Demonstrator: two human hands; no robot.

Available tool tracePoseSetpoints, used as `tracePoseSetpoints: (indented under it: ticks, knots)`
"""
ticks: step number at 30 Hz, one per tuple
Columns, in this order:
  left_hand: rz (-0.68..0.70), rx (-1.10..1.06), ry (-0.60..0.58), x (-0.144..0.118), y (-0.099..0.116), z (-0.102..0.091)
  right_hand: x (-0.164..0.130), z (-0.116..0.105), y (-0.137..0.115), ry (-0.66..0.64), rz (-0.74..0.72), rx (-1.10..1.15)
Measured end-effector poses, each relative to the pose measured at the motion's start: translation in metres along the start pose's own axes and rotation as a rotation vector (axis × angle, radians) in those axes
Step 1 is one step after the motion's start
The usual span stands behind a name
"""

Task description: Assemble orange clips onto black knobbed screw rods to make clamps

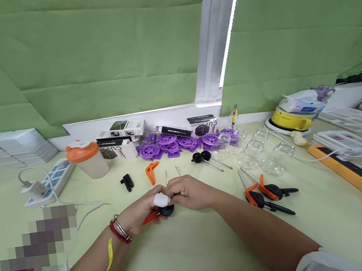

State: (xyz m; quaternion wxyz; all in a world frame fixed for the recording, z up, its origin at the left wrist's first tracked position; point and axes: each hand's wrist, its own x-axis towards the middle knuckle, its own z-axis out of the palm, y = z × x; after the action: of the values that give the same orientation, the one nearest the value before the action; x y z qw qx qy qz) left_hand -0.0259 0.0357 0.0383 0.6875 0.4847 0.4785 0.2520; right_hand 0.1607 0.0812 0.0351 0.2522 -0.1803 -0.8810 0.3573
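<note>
My left hand (141,212) is closed around a black round part (167,210) that has an orange lever (151,217). A white piece (161,200) covers the top of it, at or over my left thumb; whether it is a thumb cover I cannot tell. My right hand (191,192) meets the left from the right, its fingers pinched against the edge of the black part. What they grip is hidden. Just beyond my hands are a thin metal rod (167,177), a loose orange lever (152,172) and small black handle pieces (127,182).
Two black balls on rods (201,156) lie further back. Black-and-orange assemblies (259,198) rest at right, near clear glass-like pieces (253,155). Purple wheel-like parts (168,144) and boxes (119,148) line the wall. A shaker cup (94,164) and power strip (52,181) stand left.
</note>
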Motion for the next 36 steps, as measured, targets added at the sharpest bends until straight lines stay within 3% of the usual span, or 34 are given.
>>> tracePoseSetpoints:
  ticks: [26, 36]
  knots:
    - [0.004, 0.003, -0.021, 0.0007, 0.0004, -0.0008, -0.0009, -0.0027, 0.0006, -0.054, -0.048, -0.154]
    - [0.004, 0.012, -0.022, 0.0001, 0.0005, -0.0005, 0.0004, -0.0035, 0.0004, -0.040, -0.026, -0.092]
